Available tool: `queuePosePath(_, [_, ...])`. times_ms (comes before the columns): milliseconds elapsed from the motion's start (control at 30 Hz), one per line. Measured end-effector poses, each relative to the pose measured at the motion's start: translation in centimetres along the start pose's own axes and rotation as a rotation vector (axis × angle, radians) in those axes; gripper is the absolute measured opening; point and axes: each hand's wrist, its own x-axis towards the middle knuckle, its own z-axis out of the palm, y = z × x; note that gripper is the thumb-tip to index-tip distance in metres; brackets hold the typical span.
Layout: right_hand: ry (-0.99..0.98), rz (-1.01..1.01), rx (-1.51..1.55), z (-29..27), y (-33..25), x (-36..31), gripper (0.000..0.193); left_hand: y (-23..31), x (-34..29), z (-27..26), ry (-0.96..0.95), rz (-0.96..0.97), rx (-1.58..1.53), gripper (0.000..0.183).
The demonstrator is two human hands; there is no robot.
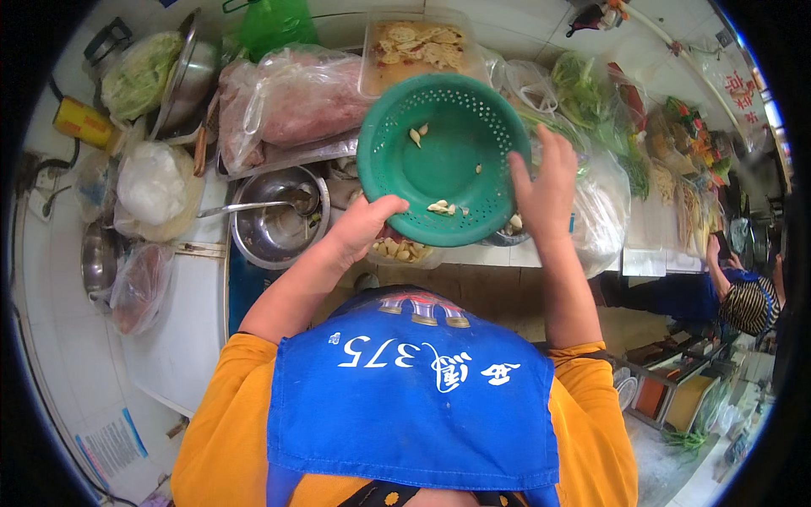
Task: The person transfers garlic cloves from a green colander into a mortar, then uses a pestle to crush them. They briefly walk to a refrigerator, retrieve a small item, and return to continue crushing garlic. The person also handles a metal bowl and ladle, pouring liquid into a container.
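A green plastic colander [431, 182] is held up between my two hands, tilted so that its inside shows. A few garlic cloves [441, 207] lie inside it. My left hand [365, 224] grips the lower left rim, thumb over the edge. My right hand [547, 182] is at the right side of the rim, its thumb against the colander and its fingers raised along the outside. Below the colander, partly hidden by it, sits a container of peeled garlic cloves [404, 252].
To the left stands a steel bowl [279, 224] with a ladle [253, 205] in it. Behind are bagged raw meat [308, 97] and a clear tub of sliced food [418, 51]. Bagged greens [583, 93] lie to the right. Another person [748, 300] works at the far right.
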Motion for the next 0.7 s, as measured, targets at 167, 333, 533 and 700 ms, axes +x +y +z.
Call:
queuePosePath(167, [-0.084, -0.582, -0.077, 5.8, -3.1, 0.0, 0.05, -0.5, -0.5, 0.8, 0.02, 0.004, 0.047, 0.032])
queuePosePath(333, [-0.377, -0.699, -0.004, 6.5, -3.9, 0.5, 0.037, -0.3, -0.5, 0.9, 0.039, 0.033, 0.081, 0.034])
queuePosePath(533, [-0.417, -0.354, 0.225, 2.7, -2.6, 1.1, 0.041, 0.0, -1.0, 0.6, 0.069, 0.045, 0.066, 0.031])
queuePosePath(700, [-0.595, -0.441, 0.164, 3.3, -2.7, -1.1, 0.04, 0.0, -1.2, 1.2, 0.108, 0.055, 0.019, 0.031])
